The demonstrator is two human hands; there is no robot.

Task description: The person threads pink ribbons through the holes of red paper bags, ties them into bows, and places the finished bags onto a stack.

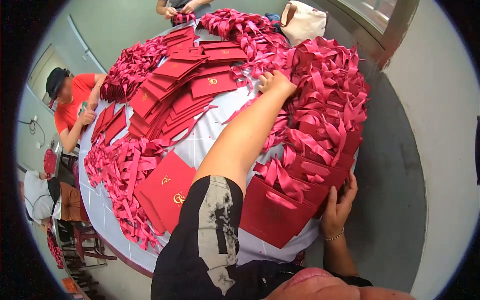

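My left hand [277, 84] reaches across the table to the far end of a long row of red paper gift bags [275, 212] with pink ribbon handles. Its fingers are curled down beside loose pink ribbons [245, 82]; whatever they hold is hidden. Close to me, my right hand [340, 207], with a bracelet at the wrist, lies against the right edges of the nearest bags, thumb and fingers apart. The bags stand packed one behind another, ribbons [327, 85] bunched along their tops.
Stacks of flat red bags [212, 82] with gold logos cover the round table's middle. More ribboned bags [122, 170] lie left, beside two flat ones [167, 187]. A person in orange [80, 97] works at the left; another person's hands [180, 10] are at the far edge, left of a cream tote [304, 24].
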